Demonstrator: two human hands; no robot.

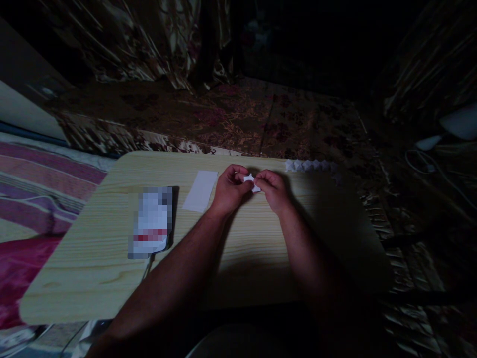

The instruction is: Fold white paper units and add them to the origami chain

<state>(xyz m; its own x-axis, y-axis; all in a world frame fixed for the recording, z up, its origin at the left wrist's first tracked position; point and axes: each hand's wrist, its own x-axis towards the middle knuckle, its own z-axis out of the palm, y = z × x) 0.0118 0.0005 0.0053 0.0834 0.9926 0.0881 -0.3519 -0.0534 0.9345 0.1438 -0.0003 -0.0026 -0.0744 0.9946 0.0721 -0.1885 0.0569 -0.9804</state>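
Observation:
Between my two hands, above the wooden table (257,238), is a small white folded paper star (249,177) with pointed tips. My left hand (231,188) pinches its left side between thumb and fingers. On its right edge, the thumb and forefinger of my right hand (274,188) are closed. White paper strips (201,190) lie flat in a stack just left of my left hand. Along the far right edge of the table stands a row of several similar white paper stars (307,165), the last ones dim in shadow.
A phone-like device with a blurred screen (151,221) rests at the table's left, a cable running from its lower end. Patterned fringed cloth (223,112) hangs beyond the far edge. Striped bedding (44,184) borders the left side. A white lamp-like object (460,122) and cord are at far right.

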